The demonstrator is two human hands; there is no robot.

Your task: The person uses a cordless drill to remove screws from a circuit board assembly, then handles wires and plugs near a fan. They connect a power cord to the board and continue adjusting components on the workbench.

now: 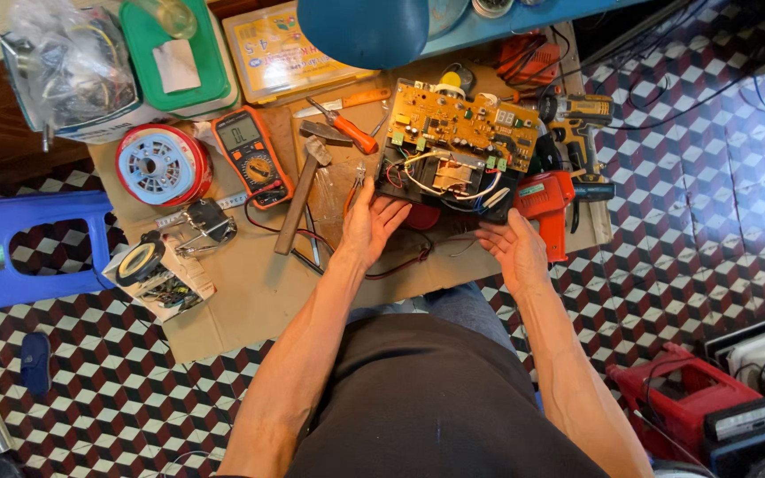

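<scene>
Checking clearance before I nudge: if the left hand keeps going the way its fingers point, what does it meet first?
Probably the device under the circuit board: the left hand has fingertips at its near-left corner, beside small pliers.

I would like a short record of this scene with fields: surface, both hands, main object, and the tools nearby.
surface: cardboard sheet on a patterned tile floor
left hand: left hand open, at the near left edge of the device
right hand: right hand open, at its near right edge
main object: opened device with circuit board and transformer
left of it: hammer, orange multimeter, red wire spool
right of it: red tool, yellow drill
</scene>
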